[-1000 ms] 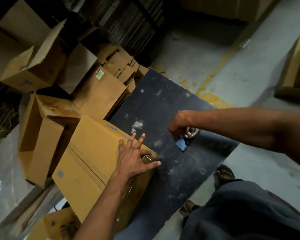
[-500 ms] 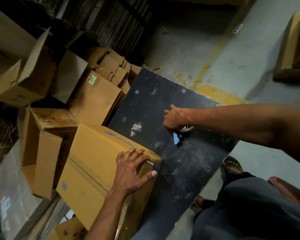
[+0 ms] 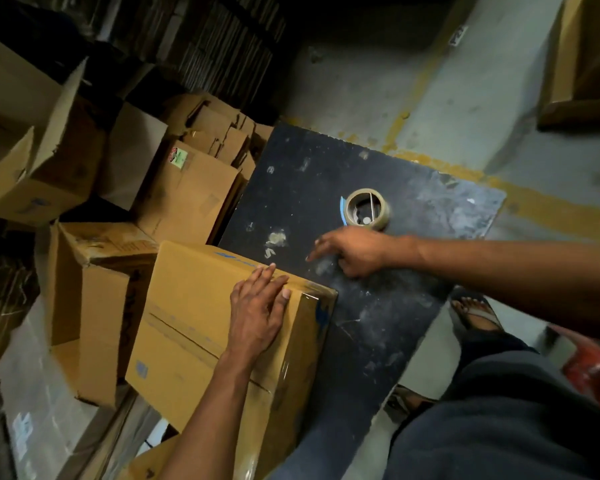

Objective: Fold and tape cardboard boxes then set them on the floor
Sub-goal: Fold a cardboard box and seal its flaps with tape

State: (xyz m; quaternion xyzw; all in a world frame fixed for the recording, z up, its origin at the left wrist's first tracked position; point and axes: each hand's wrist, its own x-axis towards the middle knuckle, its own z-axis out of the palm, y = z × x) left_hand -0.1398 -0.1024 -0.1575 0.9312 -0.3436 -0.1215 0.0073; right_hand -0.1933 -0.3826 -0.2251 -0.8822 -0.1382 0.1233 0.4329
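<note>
Right hand point(image 3: 355, 251) lets go of the tape roll point(image 3: 368, 210), fingers loose; left hand point(image 3: 260, 310) presses flat on the box point(image 3: 194, 306).

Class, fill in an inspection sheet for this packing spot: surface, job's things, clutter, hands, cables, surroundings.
Surface: dark scuffed board, stained.
Job's things: taped box leaning at the board's left edge; tape roll standing on the board.
Clutter: open and flattened boxes piled left.
Hands: left hand flat on the box; right hand empty, beside the roll.
Cables: nothing seen.
Surroundings: concrete floor with a yellow line.
</note>
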